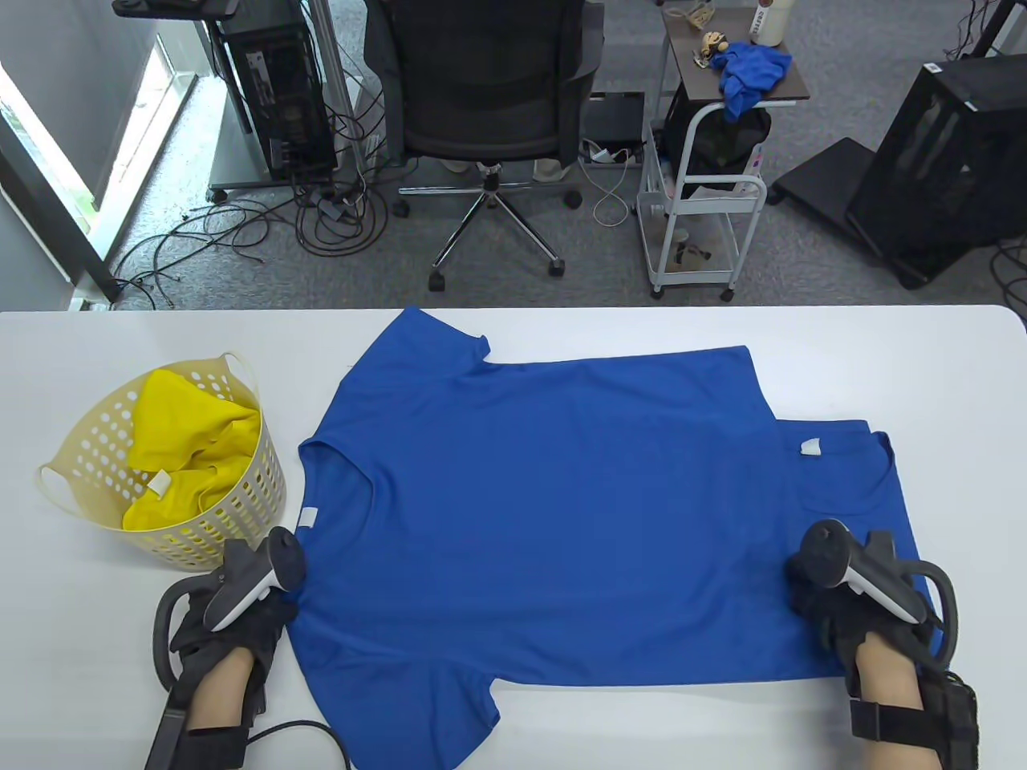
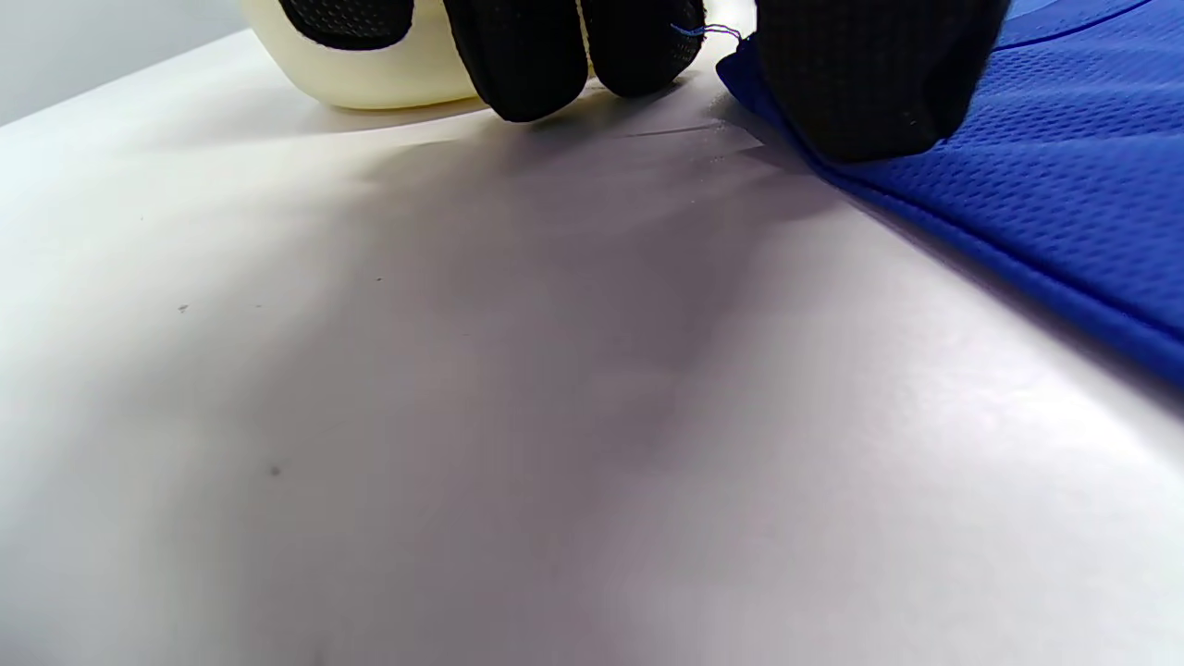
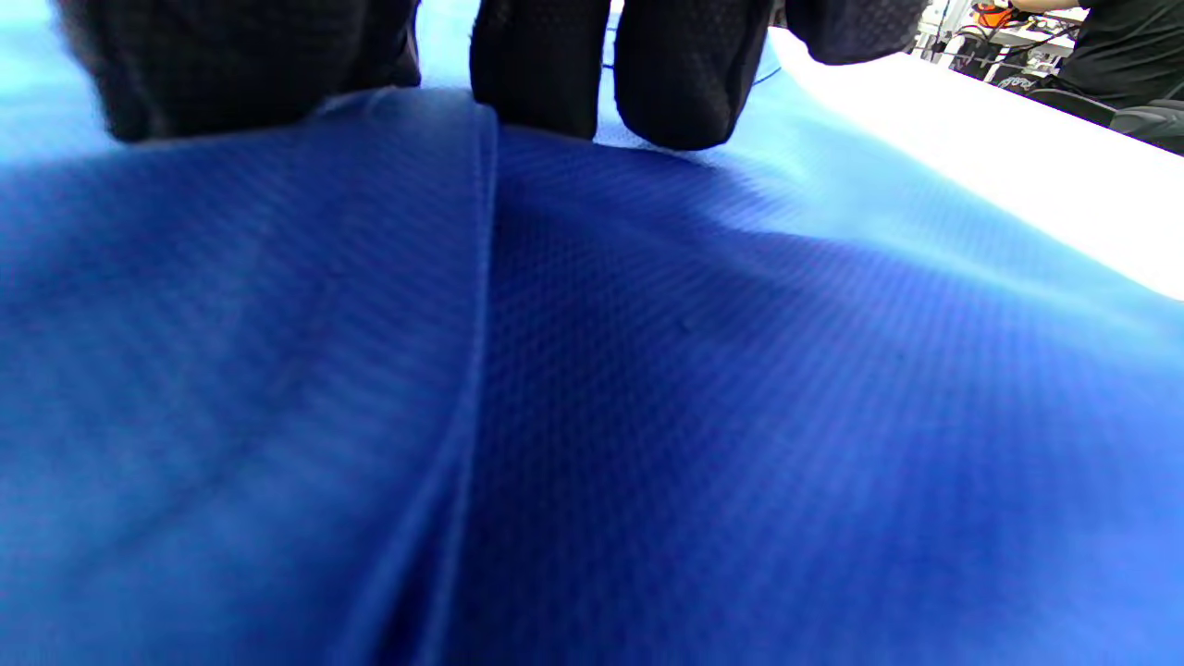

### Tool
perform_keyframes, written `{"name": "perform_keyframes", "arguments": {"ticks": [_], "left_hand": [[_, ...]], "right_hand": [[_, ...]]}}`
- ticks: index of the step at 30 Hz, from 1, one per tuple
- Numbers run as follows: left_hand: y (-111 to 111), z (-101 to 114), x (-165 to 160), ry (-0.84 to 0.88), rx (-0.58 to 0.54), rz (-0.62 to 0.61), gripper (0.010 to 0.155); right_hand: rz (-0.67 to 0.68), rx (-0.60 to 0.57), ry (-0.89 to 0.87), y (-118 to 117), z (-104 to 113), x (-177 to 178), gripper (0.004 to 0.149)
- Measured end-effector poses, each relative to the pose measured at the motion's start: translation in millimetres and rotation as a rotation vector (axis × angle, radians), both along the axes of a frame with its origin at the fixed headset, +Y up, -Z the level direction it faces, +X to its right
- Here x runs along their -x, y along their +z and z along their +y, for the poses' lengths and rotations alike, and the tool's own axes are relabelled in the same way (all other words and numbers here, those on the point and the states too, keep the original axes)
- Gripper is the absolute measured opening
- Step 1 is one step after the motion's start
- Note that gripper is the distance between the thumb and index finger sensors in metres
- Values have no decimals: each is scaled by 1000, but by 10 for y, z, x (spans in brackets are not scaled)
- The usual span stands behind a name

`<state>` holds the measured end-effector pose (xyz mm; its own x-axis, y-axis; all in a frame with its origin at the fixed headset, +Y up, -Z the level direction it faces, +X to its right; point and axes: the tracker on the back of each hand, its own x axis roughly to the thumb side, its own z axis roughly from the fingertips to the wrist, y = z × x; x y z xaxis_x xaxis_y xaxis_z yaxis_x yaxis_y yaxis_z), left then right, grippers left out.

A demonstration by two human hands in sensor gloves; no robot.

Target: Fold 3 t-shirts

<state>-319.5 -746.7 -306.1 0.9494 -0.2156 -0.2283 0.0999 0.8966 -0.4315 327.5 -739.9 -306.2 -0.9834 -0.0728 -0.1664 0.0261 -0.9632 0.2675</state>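
A blue t-shirt [image 1: 545,513] lies spread flat on the white table [image 1: 120,353], collar to the left and hem to the right. Its right end overlaps a second blue shirt [image 1: 874,481] with a white label. A yellow shirt [image 1: 188,433] sits in the basket [image 1: 257,489]. My left hand [image 1: 285,597] is at the blue shirt's left edge by the near shoulder. In the left wrist view [image 2: 703,83] its thumb presses that edge [image 2: 1017,185] and its fingertips touch the table. My right hand [image 1: 810,597] grips the shirt's near hem corner, and a fabric ridge [image 3: 481,277] runs up to its fingers.
The cream perforated basket stands at the table's left, just beyond my left hand. Behind the table's far edge are an office chair [image 1: 489,88], a white cart [image 1: 698,216] and floor cables. Bare table lies along the near edge between my hands.
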Motion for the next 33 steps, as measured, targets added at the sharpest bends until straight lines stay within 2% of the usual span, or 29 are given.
{"name": "perform_keyframes", "arguments": {"ticks": [10,16,20,24,25,26,28,29,30,32,33], "left_hand": [[15,-24,103,19,-77,60,42],[32,-28,135,20,-112,52,39],[38,40,172,-4,-153,69,39],[52,103,215,-1,-189,95,41],[62,144,216,5,-214,95,41],[82,224,208,23,-268,94,41],[158,412,194,60,-375,76,41],[238,526,184,107,-462,58,42],[306,605,181,141,-554,41,42],[434,729,172,155,-735,21,41],[451,742,166,133,-729,9,41]], "right_hand": [[12,-86,60,24,-12,51,39],[43,-159,106,57,1,120,35],[49,-273,124,100,126,165,36],[51,-242,150,87,124,191,37],[43,-275,149,89,160,194,37],[28,-358,136,106,246,197,37],[-23,-575,126,194,450,188,37],[-55,-727,121,276,578,183,37],[-77,-823,137,347,660,179,37],[-88,-927,166,442,732,166,37],[-71,-900,169,441,727,152,37]]}}
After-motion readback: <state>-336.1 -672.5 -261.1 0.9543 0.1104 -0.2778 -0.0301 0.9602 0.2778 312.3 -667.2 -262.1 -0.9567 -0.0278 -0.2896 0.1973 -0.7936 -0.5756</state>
